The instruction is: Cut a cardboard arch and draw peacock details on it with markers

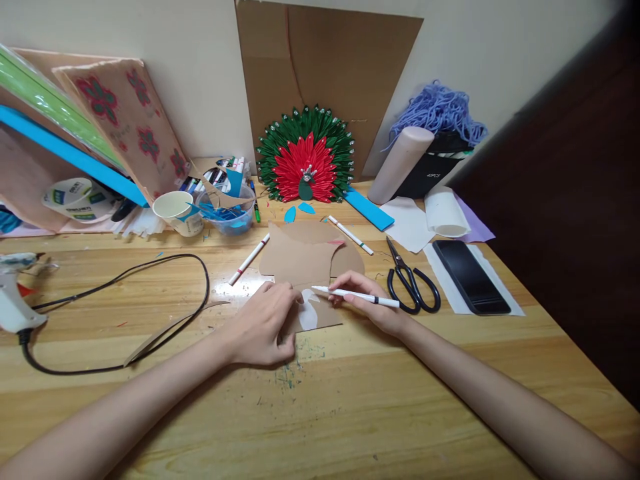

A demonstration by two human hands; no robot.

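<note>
At the middle of the bench (pixel 350 400), the left hand (pixel 263 323) presses flat, fingers together, on a cardboard cutout (pixel 305 257). The right hand (pixel 370 300) is clamped on a white pen (pixel 357 295), tip on a white paper shape (pixel 309 313). At 11 o'clock, a clear plastic tub (pixel 227 217) holds blue scraps beside a paper cup (pixel 177 210). Scissors (pixel 413 283) lie at 3 o'clock.

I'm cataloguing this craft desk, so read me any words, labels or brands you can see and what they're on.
None can be read for certain.
Black box under the yarn: small pale print, too blurred.
Tape roll at left: green and blue label, print too small.
Markers, phone, scissors: no legible text.
</note>
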